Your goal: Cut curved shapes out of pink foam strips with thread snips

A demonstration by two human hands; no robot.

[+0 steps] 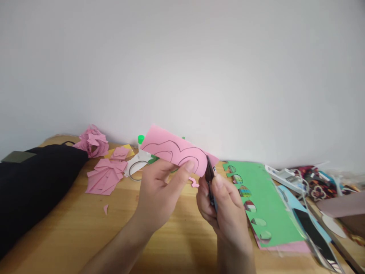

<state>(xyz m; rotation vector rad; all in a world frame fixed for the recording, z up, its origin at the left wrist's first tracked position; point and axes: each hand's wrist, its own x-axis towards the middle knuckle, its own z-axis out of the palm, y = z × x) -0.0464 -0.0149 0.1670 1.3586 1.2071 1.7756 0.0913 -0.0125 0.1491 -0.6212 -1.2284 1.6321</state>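
Note:
My left hand (161,190) pinches a pink sheet of paper (162,139) by its lower edge, thumb on top. Curved dark lines, a wavy outline and smaller arcs, are drawn on the paper. In my right hand (228,201) is a pair of dark scissors (210,173), their handles mostly hidden by the fingers. The blades meet the paper's right part, close to the end of the drawn line. Both hands are raised above the wooden table (182,236).
Folded pink paper pieces (105,177) and a pink paper ball (92,140) lie at left, beside a black cloth item (37,182). Behind the paper stands a green-capped tube (140,139). A green sheet with cut-outs (265,205) and a white power strip (285,177) are at right.

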